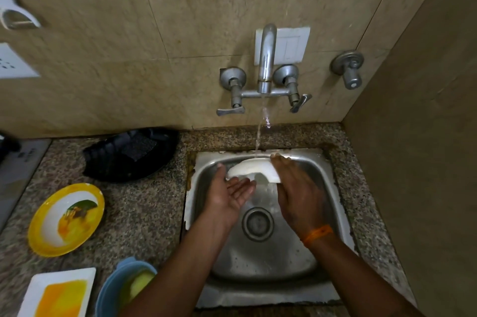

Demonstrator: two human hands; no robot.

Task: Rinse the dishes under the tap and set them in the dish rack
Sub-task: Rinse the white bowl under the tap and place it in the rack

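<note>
A white dish [251, 167] is held tilted over the steel sink [327, 174], just under the stream of water falling from the tap [266, 58]. My right hand [296, 187] grips the dish's right side, fingers curled over its rim. My left hand [232, 191] lies palm up with straight fingers beneath the dish's lower left edge, touching it. A black dish rack [129, 154] sits on the counter left of the sink, with a dark scrub pad in it.
On the granite counter at left lie a yellow-rimmed plate [65, 218] with food stains, a white square plate [59, 293] smeared orange, and a blue bowl [126, 283]. A wall stands close on the right. Tap levers [231, 110] jut out below the spout.
</note>
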